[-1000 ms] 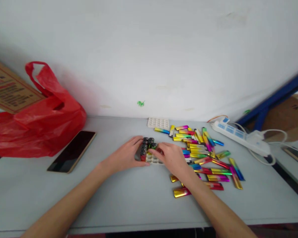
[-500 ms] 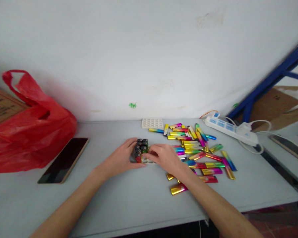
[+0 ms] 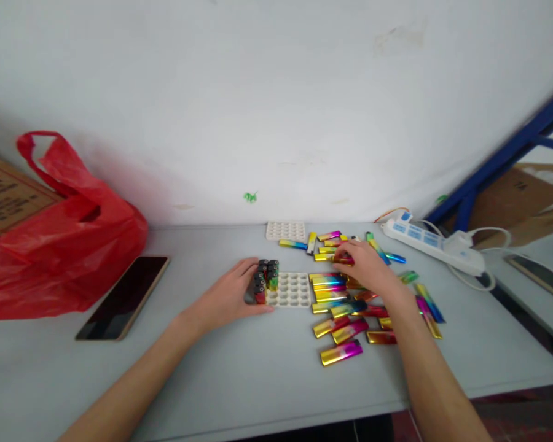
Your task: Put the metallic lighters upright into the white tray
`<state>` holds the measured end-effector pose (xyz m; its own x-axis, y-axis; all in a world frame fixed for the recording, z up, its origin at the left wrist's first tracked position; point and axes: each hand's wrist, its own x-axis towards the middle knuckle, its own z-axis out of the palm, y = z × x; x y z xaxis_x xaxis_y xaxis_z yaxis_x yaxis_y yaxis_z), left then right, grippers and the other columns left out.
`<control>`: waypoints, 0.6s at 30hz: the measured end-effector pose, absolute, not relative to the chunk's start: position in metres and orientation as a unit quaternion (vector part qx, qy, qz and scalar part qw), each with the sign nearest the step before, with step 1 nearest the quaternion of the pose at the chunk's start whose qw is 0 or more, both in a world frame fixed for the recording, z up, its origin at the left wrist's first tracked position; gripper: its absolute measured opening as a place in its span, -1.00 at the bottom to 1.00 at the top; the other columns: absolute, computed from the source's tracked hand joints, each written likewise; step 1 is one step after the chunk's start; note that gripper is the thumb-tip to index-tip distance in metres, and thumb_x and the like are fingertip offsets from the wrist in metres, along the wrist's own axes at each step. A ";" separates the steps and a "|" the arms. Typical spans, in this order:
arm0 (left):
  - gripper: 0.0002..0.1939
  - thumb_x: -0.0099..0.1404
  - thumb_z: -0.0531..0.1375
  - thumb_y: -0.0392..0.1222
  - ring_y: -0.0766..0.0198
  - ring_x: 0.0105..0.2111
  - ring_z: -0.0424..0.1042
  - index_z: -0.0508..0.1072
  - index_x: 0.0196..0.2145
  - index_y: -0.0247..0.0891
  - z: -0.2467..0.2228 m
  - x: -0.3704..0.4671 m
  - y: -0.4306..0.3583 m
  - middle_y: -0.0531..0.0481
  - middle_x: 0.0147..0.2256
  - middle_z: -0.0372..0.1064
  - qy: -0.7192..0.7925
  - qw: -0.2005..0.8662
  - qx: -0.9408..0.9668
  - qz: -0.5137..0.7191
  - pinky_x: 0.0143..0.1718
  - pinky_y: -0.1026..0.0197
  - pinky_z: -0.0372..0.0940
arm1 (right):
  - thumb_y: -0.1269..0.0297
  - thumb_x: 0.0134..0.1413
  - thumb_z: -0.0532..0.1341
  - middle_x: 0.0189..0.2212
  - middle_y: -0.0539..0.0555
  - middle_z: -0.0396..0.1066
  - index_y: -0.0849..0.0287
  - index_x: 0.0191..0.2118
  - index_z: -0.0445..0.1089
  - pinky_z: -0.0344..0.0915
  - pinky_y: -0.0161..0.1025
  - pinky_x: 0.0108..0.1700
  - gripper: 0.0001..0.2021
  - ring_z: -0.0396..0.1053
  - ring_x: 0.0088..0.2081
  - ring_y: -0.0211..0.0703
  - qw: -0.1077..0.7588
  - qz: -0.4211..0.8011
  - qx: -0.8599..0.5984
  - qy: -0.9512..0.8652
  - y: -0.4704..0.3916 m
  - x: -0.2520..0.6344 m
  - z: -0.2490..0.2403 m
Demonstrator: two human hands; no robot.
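Observation:
A white tray with rows of holes (image 3: 295, 290) lies on the table, and several lighters with black tops (image 3: 268, 266) stand upright in its left end. My left hand (image 3: 233, 293) is curled round that end, thumb along the front edge and fingers behind, gripping the tray and the outer lighters. Over the pile of metallic lighters (image 3: 336, 299), my right hand (image 3: 364, 265) has its fingers closed at a red and gold lighter (image 3: 343, 259). Part of the pile is hidden under that hand and forearm.
A second white tray (image 3: 286, 231) lies by the wall. On the left are a phone (image 3: 123, 299), a red plastic bag (image 3: 74, 245) and a cardboard box (image 3: 13, 196). A white power strip with cables (image 3: 431, 244) lies at the right, near a blue metal frame (image 3: 502, 162).
My right hand has left the tray and moved right and back to the lighter pile, uncovering the tray's holes. My left hand stays at the tray's left end. The view has shifted slightly.

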<state>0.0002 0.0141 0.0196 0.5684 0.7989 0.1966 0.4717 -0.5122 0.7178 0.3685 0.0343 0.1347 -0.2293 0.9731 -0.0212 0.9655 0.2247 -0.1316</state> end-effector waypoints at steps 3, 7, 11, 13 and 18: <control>-0.14 0.21 0.49 0.36 -0.32 0.36 0.42 0.47 0.31 -0.11 0.018 0.001 0.014 -0.35 0.36 0.39 0.383 0.308 0.829 0.265 0.43 -0.32 0.38 | 0.36 0.25 0.41 -0.13 0.13 0.61 0.14 -0.22 0.57 0.39 -0.08 -0.01 -0.96 0.56 -0.12 0.03 0.016 0.094 -0.613 -0.784 0.034 0.378 0.139; -0.12 0.20 0.50 0.33 -0.32 0.36 0.42 0.46 0.35 -0.08 0.015 0.001 0.015 -0.30 0.34 0.42 0.380 0.309 0.826 0.279 0.43 -0.33 0.37 | 0.33 0.35 0.32 -0.14 0.16 0.62 0.14 -0.14 0.53 0.39 -0.05 -0.01 -0.96 0.56 -0.10 0.07 0.047 0.081 -0.603 -0.792 0.036 0.374 0.136; -0.09 0.19 0.49 0.37 -0.36 0.36 0.40 0.48 0.32 -0.19 0.018 0.001 0.014 -0.40 0.36 0.39 0.388 0.317 0.824 0.266 0.44 -0.37 0.35 | 0.16 0.45 0.23 -0.15 0.20 0.64 0.13 -0.04 0.48 0.42 0.02 0.01 -0.83 0.58 -0.10 0.14 0.128 0.064 -0.617 -0.774 0.035 0.361 0.134; -0.08 0.20 0.49 0.38 -0.37 0.37 0.40 0.48 0.31 -0.23 0.020 0.002 0.013 -0.43 0.36 0.38 0.390 0.319 0.823 0.260 0.44 -0.37 0.34 | 0.06 0.46 0.22 -0.16 0.22 0.65 0.13 -0.01 0.49 0.45 0.01 -0.02 -0.74 0.59 -0.14 0.12 0.189 0.071 -0.624 -0.755 0.034 0.353 0.137; -0.11 0.21 0.48 0.38 -0.32 0.36 0.42 0.47 0.31 -0.18 0.020 0.002 0.014 -0.35 0.35 0.40 0.382 0.315 0.826 0.269 0.43 -0.33 0.37 | -0.04 0.39 0.25 -0.14 0.18 0.65 0.14 0.26 0.49 0.47 -0.06 -0.16 -0.51 0.54 -0.30 -0.02 0.310 0.127 -0.646 -0.686 0.031 0.332 0.144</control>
